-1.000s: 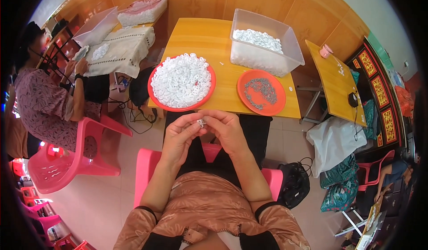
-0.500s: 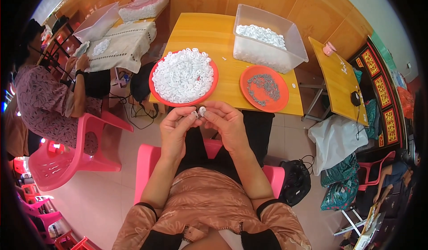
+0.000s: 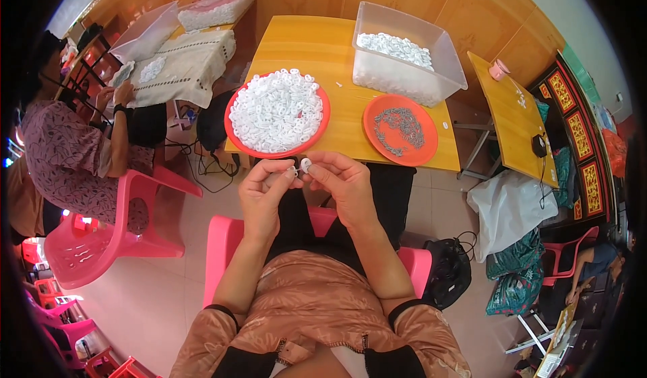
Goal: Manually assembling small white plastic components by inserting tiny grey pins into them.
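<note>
My left hand [image 3: 264,190] and my right hand [image 3: 342,181] meet just below the table's front edge. Together they pinch a small white ring-shaped piece [image 3: 304,165]; a thin metal bit sticks out from my left fingers toward it. Right above the hands stands a red plate [image 3: 237,137] heaped with white ring pieces [image 3: 276,108]. To its right lies a smaller orange plate [image 3: 418,154] with a pile of small grey metal parts [image 3: 399,127].
A clear plastic bin [image 3: 445,68] partly filled with white pieces stands at the back right of the yellow table [image 3: 323,44]. Another person sits at left on a pink chair [image 3: 108,236], working at a cloth-covered table [image 3: 189,74]. Bags lie at right.
My hands have lifted a little toward the table edge, and the white piece now sits between both hands' fingertips. The view has tipped slightly downward.
</note>
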### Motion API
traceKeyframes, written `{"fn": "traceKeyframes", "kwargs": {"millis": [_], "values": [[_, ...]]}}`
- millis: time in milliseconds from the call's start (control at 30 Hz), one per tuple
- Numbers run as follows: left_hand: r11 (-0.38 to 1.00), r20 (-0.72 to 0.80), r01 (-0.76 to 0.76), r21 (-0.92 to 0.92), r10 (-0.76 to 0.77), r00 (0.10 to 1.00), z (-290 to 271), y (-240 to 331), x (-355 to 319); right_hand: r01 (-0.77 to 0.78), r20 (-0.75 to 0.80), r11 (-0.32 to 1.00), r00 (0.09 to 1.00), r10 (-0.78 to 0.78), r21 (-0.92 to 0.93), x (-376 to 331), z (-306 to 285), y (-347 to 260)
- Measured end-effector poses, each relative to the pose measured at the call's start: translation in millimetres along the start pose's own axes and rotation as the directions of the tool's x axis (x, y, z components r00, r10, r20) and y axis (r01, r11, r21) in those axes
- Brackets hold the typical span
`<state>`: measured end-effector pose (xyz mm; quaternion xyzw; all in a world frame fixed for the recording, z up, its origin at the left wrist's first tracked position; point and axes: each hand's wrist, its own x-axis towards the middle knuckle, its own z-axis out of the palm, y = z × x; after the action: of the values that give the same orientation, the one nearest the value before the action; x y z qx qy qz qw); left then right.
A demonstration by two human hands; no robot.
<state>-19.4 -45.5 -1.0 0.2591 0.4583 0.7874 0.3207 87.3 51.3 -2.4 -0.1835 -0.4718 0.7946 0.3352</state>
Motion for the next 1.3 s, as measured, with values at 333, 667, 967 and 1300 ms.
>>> {"fn": "traceKeyframes", "kwargs": {"millis": [333, 667, 967, 1300], "values": [[0.993, 0.018, -0.081, 0.089, 0.080, 0.997, 3, 2, -2, 0.184, -0.027, 0.960, 0.981, -0.194, -0.210, -5, 11, -2], [0.995, 0.020, -0.066, 0.073, 0.064, 0.998, 6, 0, -3, 0.152, 0.025, 0.969, 0.988, -0.150, -0.194, -5, 7, -10], [0.989, 0.108, -0.045, 0.144, 0.029, 0.994, -4, 4, -1, 0.172, 0.083, 0.950, 0.984, -0.155, -0.261, -9, 3, -20], [0.985, 0.441, -0.104, 0.139, 0.033, 0.897, -18, -3, 14, -0.037, 0.142, 0.991, 0.988, 0.055, -0.129, -11, -3, -34]]}}
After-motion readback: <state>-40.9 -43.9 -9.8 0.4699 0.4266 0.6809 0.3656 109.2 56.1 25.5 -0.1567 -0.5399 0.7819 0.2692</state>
